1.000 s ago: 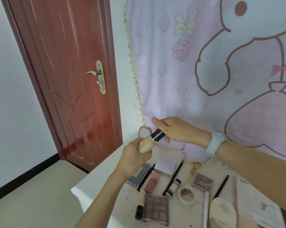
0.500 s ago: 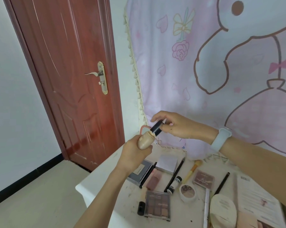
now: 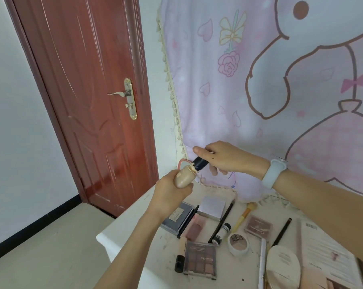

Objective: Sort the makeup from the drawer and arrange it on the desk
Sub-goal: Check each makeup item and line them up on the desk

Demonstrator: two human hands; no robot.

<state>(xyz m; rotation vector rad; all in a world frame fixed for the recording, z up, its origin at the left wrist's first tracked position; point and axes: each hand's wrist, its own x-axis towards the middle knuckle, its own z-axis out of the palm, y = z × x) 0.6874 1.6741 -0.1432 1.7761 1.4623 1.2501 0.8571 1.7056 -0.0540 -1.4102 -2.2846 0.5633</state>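
- The left hand (image 3: pixel 170 192) grasps a beige bottle (image 3: pixel 184 175), fingers wrapped round its body, holding it tilted in the air above the desk's far left corner.
- The right hand (image 3: pixel 228 159) pinches the bottle's black cap (image 3: pixel 200 163) between thumb and fingers; cap and bottle neck meet, and whether the cap is seated or loose cannot be told.
- A pale band (image 3: pixel 274 173) sits on the right wrist.
- Behind the bottle, a pink mirror (image 3: pixel 181 162) shows only its rim.
- On the white desk (image 3: pixel 122 228), near the far edge: a dark flat case (image 3: pixel 177 217), a pale square compact (image 3: pixel 211 206), a black pencil (image 3: pixel 222 221) and a yellow brush (image 3: pixel 244 215).
- Toward the middle: a pink tube (image 3: pixel 194 228), a small black-and-white tube (image 3: pixel 221 233), a round pot (image 3: pixel 238 244) and a brown compact (image 3: pixel 258 227).
- Near the front edge: an eyeshadow palette (image 3: pixel 200 260) with a concealer tube (image 3: pixel 180 254) just beside it on the left.
- At the right: a cream oval puff (image 3: pixel 282 264) and a printed leaflet (image 3: pixel 324 253).
- Behind the desk hangs a pink cartoon cloth (image 3: pixel 259 80); left of it is a red door (image 3: pixel 88 90).
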